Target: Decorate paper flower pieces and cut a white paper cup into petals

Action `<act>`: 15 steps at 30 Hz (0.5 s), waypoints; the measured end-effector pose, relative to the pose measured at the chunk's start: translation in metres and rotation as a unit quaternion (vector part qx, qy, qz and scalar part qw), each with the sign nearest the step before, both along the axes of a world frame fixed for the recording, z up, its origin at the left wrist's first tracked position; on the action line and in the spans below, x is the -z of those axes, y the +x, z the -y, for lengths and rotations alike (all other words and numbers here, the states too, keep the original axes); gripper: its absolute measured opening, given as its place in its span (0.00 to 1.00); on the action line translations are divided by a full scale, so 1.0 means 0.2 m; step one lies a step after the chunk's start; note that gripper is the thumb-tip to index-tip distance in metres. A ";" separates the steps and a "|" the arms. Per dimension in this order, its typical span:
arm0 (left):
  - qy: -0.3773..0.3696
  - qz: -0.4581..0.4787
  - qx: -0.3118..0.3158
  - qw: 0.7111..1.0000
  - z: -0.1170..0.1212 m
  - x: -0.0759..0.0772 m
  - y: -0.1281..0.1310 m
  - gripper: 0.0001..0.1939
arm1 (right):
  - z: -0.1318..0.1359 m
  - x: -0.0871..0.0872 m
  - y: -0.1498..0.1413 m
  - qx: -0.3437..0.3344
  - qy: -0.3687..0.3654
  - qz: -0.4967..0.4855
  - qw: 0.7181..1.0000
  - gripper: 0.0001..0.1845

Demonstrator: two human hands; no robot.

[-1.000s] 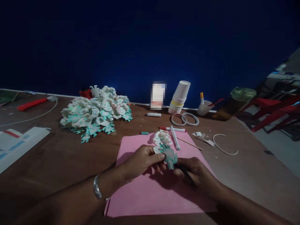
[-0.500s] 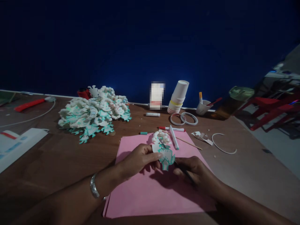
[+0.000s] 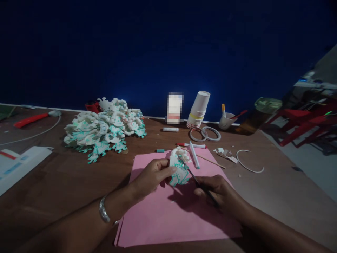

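Observation:
My left hand (image 3: pixel 154 175) pinches a white paper cutout (image 3: pixel 180 174) with green marker outlines and dots, between thumb and fingers above the pink paper (image 3: pixel 150 225). A slim dark-handled cutting tool (image 3: pixel 195 178) with a thin pointed blade is in the closed fingers of my right hand (image 3: pixel 219 191). Its blade crosses the cutout's upper right edge; whether it is a knife or scissors I cannot tell. Just behind the cutout, a curled white paper piece (image 3: pixel 184 153) lies on the pink paper, partly hidden.
A heap of green-edged paper cutouts (image 3: pixel 105 130) sits at left. Behind the pink paper are a white marker (image 3: pixel 194 155), a red marker (image 3: pixel 193 145), tape rings (image 3: pixel 212 133), stacked paper cups (image 3: pixel 198 109) and a cup with tools (image 3: pixel 226 121). A power strip (image 3: pixel 28 165) lies far left.
My left hand has turned the cutout and shifted it slightly left. The blade now shows more fully along its upper right edge. A small white scrap now shows on the pink paper below.

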State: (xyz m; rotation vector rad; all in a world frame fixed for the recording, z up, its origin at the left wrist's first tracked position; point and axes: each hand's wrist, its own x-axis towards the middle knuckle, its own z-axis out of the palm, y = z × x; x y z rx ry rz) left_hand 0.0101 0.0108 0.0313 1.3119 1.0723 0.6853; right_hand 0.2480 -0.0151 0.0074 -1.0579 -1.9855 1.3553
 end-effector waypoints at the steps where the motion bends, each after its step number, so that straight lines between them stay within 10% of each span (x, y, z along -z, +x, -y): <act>1: 0.003 0.004 -0.007 1.000 0.00 0.00 0.00 0.16 | 0.00 0.00 0.00 0.003 0.000 0.001 1.000 0.19; 15: 0.011 0.013 -0.043 0.999 0.00 0.00 0.01 0.13 | 0.01 0.00 0.00 0.028 -0.026 -0.001 0.999 0.22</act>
